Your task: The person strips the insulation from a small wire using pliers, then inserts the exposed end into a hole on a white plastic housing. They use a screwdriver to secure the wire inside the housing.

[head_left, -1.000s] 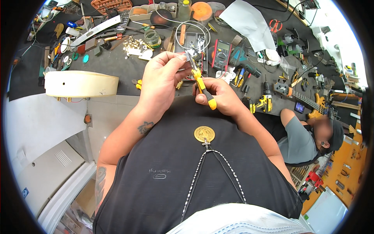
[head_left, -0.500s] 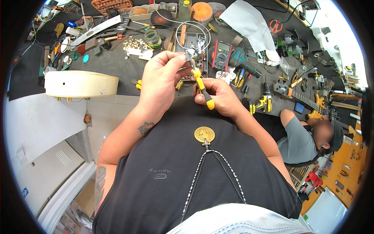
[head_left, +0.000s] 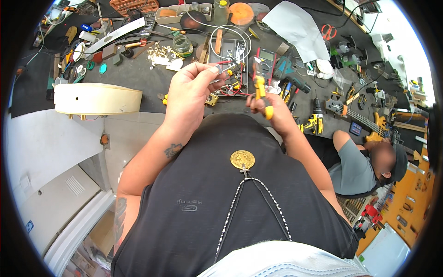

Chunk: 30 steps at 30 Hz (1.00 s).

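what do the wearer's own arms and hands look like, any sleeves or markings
The left hand and right hand wear no gloves, and no watch shows. The black top leaves both forearms uncovered. A dark, flower-like tattoo marks the left forearm; another marking shows on the left upper arm.

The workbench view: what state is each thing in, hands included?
Left hand: closed, fingertips pinching a small part.
Right hand: closed around the pliers.
Pliers: held, apart from the small part; jaws too blurred to tell.
Bottle: capped.
Glass jar: appears open.
Meter: face up; cannot tell whether it is on.
Paper: lying spread out.
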Motion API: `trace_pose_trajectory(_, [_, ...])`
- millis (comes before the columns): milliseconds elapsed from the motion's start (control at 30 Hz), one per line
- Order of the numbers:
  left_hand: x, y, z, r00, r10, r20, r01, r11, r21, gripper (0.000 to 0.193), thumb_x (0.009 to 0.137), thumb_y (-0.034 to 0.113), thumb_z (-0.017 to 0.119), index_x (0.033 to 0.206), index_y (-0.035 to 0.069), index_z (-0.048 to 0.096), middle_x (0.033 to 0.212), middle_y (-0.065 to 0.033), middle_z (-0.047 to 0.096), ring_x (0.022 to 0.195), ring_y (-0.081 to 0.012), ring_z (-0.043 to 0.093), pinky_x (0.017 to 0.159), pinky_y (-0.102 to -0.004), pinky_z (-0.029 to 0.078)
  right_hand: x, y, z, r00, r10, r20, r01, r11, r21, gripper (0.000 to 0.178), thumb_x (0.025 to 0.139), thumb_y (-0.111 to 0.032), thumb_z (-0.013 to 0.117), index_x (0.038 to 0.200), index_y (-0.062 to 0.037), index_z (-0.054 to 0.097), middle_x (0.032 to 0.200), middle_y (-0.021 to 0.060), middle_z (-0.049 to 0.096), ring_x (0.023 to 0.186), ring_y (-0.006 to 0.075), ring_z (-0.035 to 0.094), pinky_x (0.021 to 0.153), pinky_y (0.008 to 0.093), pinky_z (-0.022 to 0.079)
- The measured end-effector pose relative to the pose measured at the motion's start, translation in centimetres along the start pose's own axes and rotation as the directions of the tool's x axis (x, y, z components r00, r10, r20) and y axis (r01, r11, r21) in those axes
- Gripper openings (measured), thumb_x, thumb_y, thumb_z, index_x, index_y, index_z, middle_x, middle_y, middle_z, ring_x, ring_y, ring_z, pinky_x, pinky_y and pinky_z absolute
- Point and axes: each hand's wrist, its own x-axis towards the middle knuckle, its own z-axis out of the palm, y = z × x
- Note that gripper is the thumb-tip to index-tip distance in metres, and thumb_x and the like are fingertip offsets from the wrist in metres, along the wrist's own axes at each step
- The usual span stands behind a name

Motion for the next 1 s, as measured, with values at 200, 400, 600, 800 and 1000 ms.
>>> trace_pose_trajectory(200, [-0.5, 0.0, -1.1, 0.997, -0.069, 0.032, 0.068, 0.997, 0.026, 0.010, 0.107, 0.011, 0.069, 0.109, 0.001, 0.070, 0.106, -0.0075, 0.074, 0.098, -0.0164, 0.071, 0.094, -0.0356, 0.058, -1.3, 10.1, -9.5, 0.892, 0.221, -0.394, -0.429, 0.687, -0.587, 0.067, 0.091, -0.059, 0.082, 0.082, 0.0058, 0.069, 0.069, 0.0133, 0.062, 0.069, 0.0250, 0.062, 0.068, 0.0449, 0.050])
trace_pose_trajectory(400, [-0.7, -2.1, -3.2, 0.993, -0.115, 0.042, 0.111, 0.991, 0.074, 0.011, 0.108, 0.015, 0.069, 0.110, 0.004, 0.070, 0.105, -0.0048, 0.074, 0.097, -0.0147, 0.070, 0.092, -0.0338, 0.056, -4.8, 16.5, -11.0, 0.933, 0.144, -0.331, -0.360, 0.318, -0.877, 0.050, 0.089, -0.031, 0.084, 0.123, 0.0019, 0.066, 0.131, 0.0233, 0.057, 0.119, 0.0402, 0.066, 0.100, 0.0512, 0.055])
trace_pose_trajectory(600, [-0.5, -3.9, -4.4, 0.963, -0.260, 0.073, 0.251, 0.961, 0.115, 0.015, 0.109, 0.016, 0.069, 0.115, 0.003, 0.071, 0.110, -0.0060, 0.075, 0.095, -0.0140, 0.070, 0.088, -0.0321, 0.056, -3.4, 17.7, -9.5, 0.912, -0.094, -0.400, -0.366, 0.256, -0.894, 0.052, 0.083, -0.020, 0.086, 0.124, 0.0036, 0.064, 0.138, 0.0198, 0.057, 0.122, 0.0418, 0.062, 0.104, 0.0491, 0.055])
trace_pose_trajectory(800, [-0.1, -2.8, -3.0, 0.936, -0.328, 0.127, 0.320, 0.944, 0.078, 0.019, 0.109, 0.014, 0.066, 0.118, -0.002, 0.072, 0.112, -0.0082, 0.075, 0.094, -0.0148, 0.070, 0.088, -0.0329, 0.058, -1.3, 17.1, -9.5, 0.860, 0.069, -0.506, -0.509, 0.204, -0.836, 0.058, 0.085, -0.021, 0.084, 0.132, 0.0066, 0.063, 0.162, 0.0220, 0.041, 0.139, 0.0437, 0.053, 0.110, 0.0497, 0.053])
trace_pose_trajectory(1000, [-0.5, -3.0, -3.4, 0.957, -0.281, 0.065, 0.267, 0.949, 0.169, 0.019, 0.106, 0.015, 0.072, 0.115, -0.001, 0.074, 0.100, -0.0052, 0.075, 0.088, -0.0124, 0.069, 0.084, -0.0295, 0.058, -1.1, 10.9, -8.2, 0.900, -0.144, -0.411, -0.299, 0.480, -0.824, 0.041, 0.090, -0.023, 0.082, 0.121, 0.0002, 0.070, 0.135, 0.0176, 0.066, 0.119, 0.0348, 0.067, 0.100, 0.0459, 0.056])
